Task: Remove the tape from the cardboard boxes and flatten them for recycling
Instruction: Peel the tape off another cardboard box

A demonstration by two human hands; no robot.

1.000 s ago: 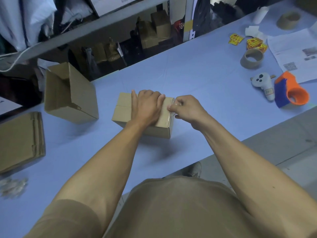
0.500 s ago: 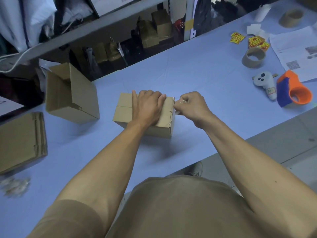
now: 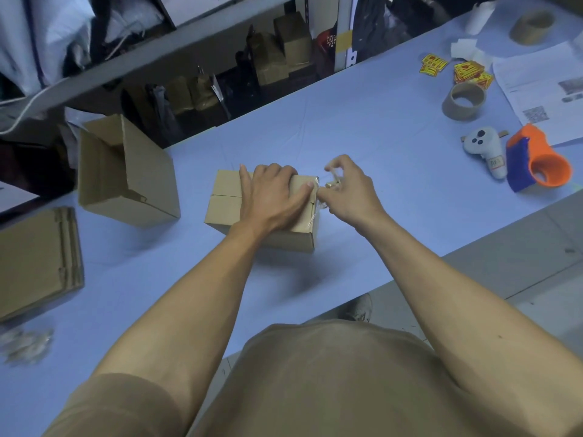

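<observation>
Where the right hand [image 3: 348, 192] meets the right end of the small closed box [image 3: 262, 209], just left of the frame's centre, its thumb and fingertips are curled in a pinch on a crumpled strand of clear tape [image 3: 328, 181] that runs off the box's top corner and glints down its end face. The left hand [image 3: 271, 197] lies flat on the lid, fingers straight and together, thumb stretched toward the taped edge, pressing the box to the blue table [image 3: 362, 137].

The tape looks thin, glossy and stretchy, likely to snap or split into ribbons if tugged sharply, so a low, steady pull along the seam with a pinch close to the cardboard seems best. The box appears light and probably empty; it would slide without the holding palm. Its corrugated walls are stiff across the panels but should fold readily at the scored creases once the seam is freed, and the paper face may tear off with the adhesive.

At left an open box [image 3: 126, 175] lies tipped on its side, and flattened cardboard [image 3: 38, 260] rests at the left edge, with a wad of peeled tape [image 3: 26, 345] below it. Tape cores and an orange dispenser [image 3: 542, 159] sit at upper right.
</observation>
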